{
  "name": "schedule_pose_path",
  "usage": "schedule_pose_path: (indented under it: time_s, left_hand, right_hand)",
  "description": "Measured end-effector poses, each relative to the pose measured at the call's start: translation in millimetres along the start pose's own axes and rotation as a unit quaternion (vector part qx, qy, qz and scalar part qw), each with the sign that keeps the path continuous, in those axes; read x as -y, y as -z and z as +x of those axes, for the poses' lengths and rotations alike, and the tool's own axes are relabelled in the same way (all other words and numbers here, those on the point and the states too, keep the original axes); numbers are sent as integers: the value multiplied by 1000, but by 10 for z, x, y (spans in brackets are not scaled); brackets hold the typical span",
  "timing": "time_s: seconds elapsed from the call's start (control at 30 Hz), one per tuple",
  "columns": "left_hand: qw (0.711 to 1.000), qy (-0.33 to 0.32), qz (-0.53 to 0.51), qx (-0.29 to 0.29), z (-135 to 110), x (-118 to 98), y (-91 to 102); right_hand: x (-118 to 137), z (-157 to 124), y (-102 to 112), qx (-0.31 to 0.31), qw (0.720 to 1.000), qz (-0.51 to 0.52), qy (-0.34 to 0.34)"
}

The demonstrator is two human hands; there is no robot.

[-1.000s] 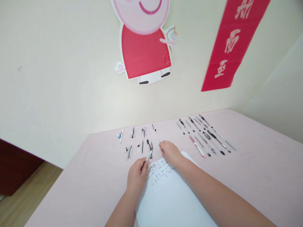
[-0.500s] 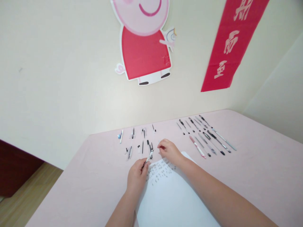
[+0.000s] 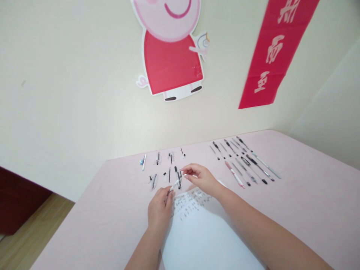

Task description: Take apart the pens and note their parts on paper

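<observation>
My left hand point(image 3: 160, 207) is closed around a white patterned pen point(image 3: 174, 184), whose far end points up and to the right. Close to that end, my right hand point(image 3: 198, 177) has thumb and fingertips drawn together in a pinch. Whatever lies between those fingertips is too small to make out. Just beyond the pen, a black-capped pen point(image 3: 176, 173) and other dark pen pieces rest on the pink tabletop point(image 3: 118, 210). Below both hands spreads a white sheet of paper point(image 3: 208, 236) with rows of dark handwriting near its top.
Pen parts and small packets, including a white pen point(image 3: 144, 162) and a black refill point(image 3: 169, 174), lie in two rows at the left. Several pens, one a pink-and-white pen point(image 3: 234, 174), lie slanted at the right. A wall point(image 3: 84, 112) stands behind the table.
My right hand has moved slightly left, bringing its fingertips close to the pen's end. My left hand, with the pen, has shifted a little left.
</observation>
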State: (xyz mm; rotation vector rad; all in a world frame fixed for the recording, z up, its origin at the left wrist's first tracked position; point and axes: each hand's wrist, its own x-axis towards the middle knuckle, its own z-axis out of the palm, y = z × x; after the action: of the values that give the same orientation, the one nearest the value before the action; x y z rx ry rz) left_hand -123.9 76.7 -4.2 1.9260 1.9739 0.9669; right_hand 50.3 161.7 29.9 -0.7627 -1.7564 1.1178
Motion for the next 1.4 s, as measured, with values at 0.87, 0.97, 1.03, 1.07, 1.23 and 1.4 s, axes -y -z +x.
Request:
schedule_pose_path:
  time_s: [0.87,0.97,1.03,1.07,1.23,1.4]
  left_hand:
    - [999,-1,32,29,-16,-30,2]
    - [999,2,31,34,-8,-30,-1]
    - [999,2,29,32,-5,-28,-2]
    - [999,0,27,32,-5,-27,-3]
    - [999,-5,29,31,-12,-19,-10]
    - [998,-2,47,34,-23,-27,-9]
  right_hand:
    - [45,-61,-53,50,987,-106,111]
    - [50,-61,-51,55,987,-108,108]
    - [47,-62,-52,58,987,-109,108]
    - [45,-63,-53,58,986,-109,108]
    - [32,-65,-56,61,986,-113,104]
    - [40,-60,-48,64,986,-114,101]
